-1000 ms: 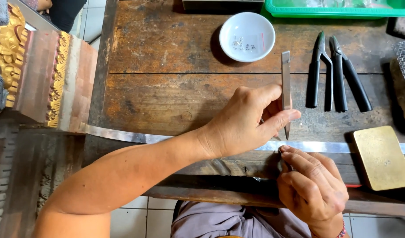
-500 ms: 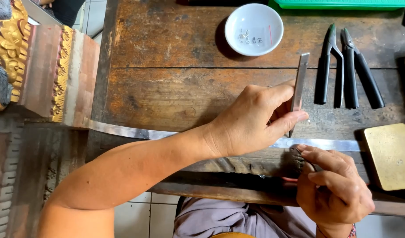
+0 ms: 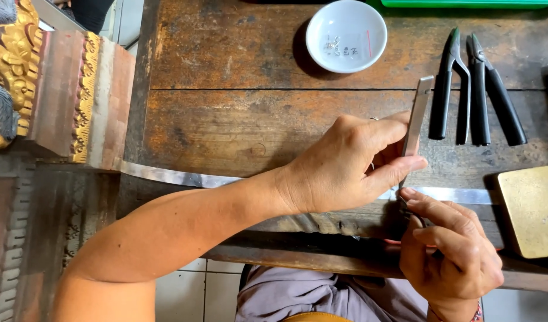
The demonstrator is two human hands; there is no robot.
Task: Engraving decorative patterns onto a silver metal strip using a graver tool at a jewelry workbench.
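My left hand [image 3: 351, 164] reaches across a worn wooden workbench [image 3: 238, 119] and pinches a flat metal file [image 3: 418, 113] between thumb and fingers, its tip pointing away from me. My right hand [image 3: 449, 253] sits at the bench's near edge, fingers closed around a small tool with a red handle that is mostly hidden; its fingertips touch the long metal strip [image 3: 452, 194] along the bench edge, just below the file.
A white dish [image 3: 346, 36] holding tiny metal pieces stands at the back. Two black-handled pliers [image 3: 476, 89] lie at the right. A brass block [image 3: 533, 209] rests at the right edge. Carved gilded woodwork [image 3: 23, 83] is at the left. A green tray [image 3: 470, 3] edges the top.
My left hand and the file have shifted slightly right in view as the camera moved. My right hand has lowered a little and its fingers have spread along the strip.
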